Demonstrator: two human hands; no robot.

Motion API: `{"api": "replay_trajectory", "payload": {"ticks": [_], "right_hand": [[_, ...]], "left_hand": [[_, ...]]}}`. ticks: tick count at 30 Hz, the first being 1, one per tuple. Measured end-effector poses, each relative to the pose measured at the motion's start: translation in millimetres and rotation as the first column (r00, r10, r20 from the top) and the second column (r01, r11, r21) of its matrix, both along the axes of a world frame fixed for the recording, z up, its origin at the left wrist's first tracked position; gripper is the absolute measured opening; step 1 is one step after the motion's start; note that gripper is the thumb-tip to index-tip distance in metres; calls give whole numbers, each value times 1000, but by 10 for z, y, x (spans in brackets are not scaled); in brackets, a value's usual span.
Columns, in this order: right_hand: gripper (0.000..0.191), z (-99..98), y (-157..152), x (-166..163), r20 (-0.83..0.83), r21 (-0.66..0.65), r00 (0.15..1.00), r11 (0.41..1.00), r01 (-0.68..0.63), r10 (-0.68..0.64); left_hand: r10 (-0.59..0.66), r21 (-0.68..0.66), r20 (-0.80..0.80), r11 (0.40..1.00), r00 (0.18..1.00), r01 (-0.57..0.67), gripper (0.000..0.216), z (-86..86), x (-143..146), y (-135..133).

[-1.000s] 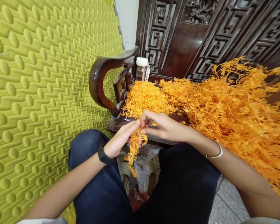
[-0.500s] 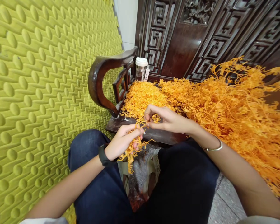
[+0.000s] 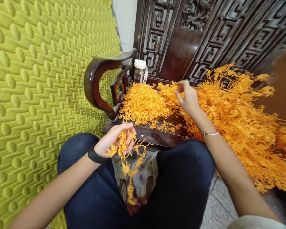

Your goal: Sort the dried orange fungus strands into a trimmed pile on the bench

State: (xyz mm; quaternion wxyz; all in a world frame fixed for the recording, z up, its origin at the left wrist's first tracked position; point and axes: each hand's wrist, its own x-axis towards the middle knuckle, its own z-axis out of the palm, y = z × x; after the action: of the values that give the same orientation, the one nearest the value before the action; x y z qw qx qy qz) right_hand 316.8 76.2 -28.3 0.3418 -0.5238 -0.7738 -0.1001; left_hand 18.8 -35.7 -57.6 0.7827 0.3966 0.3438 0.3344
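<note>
My left hand point(image 3: 114, 139), with a black band at the wrist, is closed around a tangled bunch of orange plastic sprigs point(image 3: 127, 152) that hangs down between my knees. My right hand point(image 3: 187, 98), with a thin bracelet on its wrist, reaches out over the dark wooden seat point(image 3: 154, 135), its fingers pinched at the edge of the big heap of orange branches point(image 3: 240, 117). What the fingers pinch is too small to name. A pile of small loose orange pieces point(image 3: 144, 103) lies on the seat between both hands.
A small clear jar with a white lid point(image 3: 139, 70) stands at the seat's back left corner. The curved wooden armrest point(image 3: 97, 82) rises on the left. A green padded wall point(image 3: 38, 95) fills the left side; a carved dark backrest point(image 3: 193, 35) is behind.
My right hand has left my left hand and moved up and right to the big orange heap. My left hand has dropped a little with its bunch.
</note>
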Motion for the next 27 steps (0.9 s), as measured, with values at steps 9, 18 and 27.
{"api": "replay_trajectory", "payload": {"ticks": [9, 18, 27], "right_hand": [[22, -406, 250, -337, 350, -150, 932, 988, -38, 89], [21, -235, 110, -619, -134, -306, 955, 905, -295, 265], [32, 66, -707, -1172, -274, -494, 698, 526, -692, 662]], "left_hand": [[-78, -55, 130, 995, 988, 86, 40, 26, 43, 52], [28, 80, 69, 996, 997, -34, 25, -57, 11, 113], [124, 33, 79, 991, 989, -126, 31, -99, 64, 119]]}}
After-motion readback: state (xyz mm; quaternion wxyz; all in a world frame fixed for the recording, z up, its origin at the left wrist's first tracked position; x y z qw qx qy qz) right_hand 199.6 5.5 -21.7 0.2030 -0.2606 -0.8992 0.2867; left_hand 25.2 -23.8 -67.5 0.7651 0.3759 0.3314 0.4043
